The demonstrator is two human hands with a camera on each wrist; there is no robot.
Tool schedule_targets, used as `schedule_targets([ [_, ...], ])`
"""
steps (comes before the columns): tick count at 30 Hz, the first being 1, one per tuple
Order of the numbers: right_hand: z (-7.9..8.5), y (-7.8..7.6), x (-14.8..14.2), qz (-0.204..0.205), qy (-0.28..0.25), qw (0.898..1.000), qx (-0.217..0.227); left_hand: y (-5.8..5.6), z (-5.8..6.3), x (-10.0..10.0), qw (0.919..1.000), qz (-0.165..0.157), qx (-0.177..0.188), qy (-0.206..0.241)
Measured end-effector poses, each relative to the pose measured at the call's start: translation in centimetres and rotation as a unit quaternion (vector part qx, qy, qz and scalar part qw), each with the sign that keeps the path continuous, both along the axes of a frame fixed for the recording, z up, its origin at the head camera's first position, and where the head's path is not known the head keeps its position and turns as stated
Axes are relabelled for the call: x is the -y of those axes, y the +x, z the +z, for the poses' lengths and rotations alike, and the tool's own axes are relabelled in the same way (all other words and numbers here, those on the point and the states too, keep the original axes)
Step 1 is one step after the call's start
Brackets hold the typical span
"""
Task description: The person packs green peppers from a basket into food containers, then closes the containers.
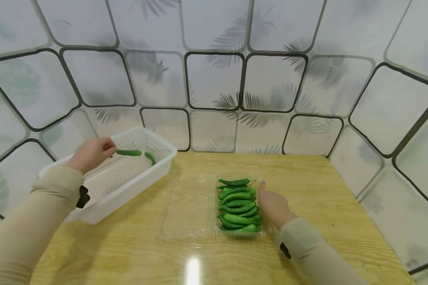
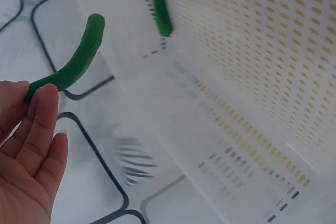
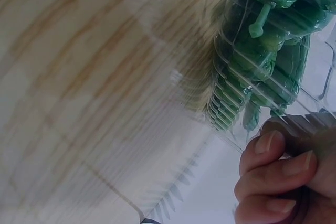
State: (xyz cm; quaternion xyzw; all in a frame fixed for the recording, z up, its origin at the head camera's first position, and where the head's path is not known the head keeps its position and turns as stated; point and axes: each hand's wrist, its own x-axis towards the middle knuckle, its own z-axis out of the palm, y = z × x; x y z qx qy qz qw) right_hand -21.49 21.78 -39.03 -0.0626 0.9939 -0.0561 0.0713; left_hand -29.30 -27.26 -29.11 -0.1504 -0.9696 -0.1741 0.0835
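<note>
My left hand [image 1: 94, 153] pinches a green chili pepper [image 2: 79, 61] by its thin end, holding it over the white basket [image 1: 128, 194]. Inside the basket, by its far right end, lies a second, curved chili pepper [image 1: 150, 158]. To the right on the table, a clear plastic container [image 3: 226, 93] holds several green chili peppers [image 1: 237, 204] laid crosswise in a stack. At the container's right side, my right hand [image 1: 274, 206] grips the wall, its fingers [image 3: 273, 174] curled against the plastic and the thumb pointing away from me.
The container's transparent lid [image 1: 187, 208] lies opened flat to the left, between the peppers and the basket. Behind the wooden table [image 1: 306, 174] stands a patterned wall covering [image 1: 214, 79], close to the basket's far side.
</note>
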Motion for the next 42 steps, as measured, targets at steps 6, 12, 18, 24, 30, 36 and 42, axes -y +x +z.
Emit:
schedule_targets([
  [6,0.1,-0.2,0.0,-0.014,-0.015,1.0,0.013,1.4,1.0,-2.6,0.9972,-0.009,-0.055,0.049],
  [12,0.2,-0.1,0.0,0.0,0.004,1.0,0.002,2.5,0.8,-6.3,0.9854,-0.049,-0.129,0.099],
  [18,0.3,-0.1,0.0,-0.002,0.009,1.0,0.0,3.2,-0.3,-10.5,0.9769,-0.106,-0.132,0.13],
  [24,0.2,-0.1,0.1,-0.004,0.023,1.0,0.008,4.0,-1.8,-14.1,0.9764,-0.144,-0.065,0.147],
  [30,0.2,0.0,0.0,-0.003,0.032,0.999,0.004,3.9,-3.9,-17.2,0.9698,-0.175,-0.019,0.169],
  [36,0.1,-0.1,0.0,-0.004,0.023,1.0,0.002,3.8,-5.7,-20.5,0.97,-0.181,0.03,0.159],
  [42,0.1,0.0,0.1,-0.001,0.031,1.0,-0.001,2.7,-7.2,-23.5,0.9742,-0.177,0.059,0.127],
])
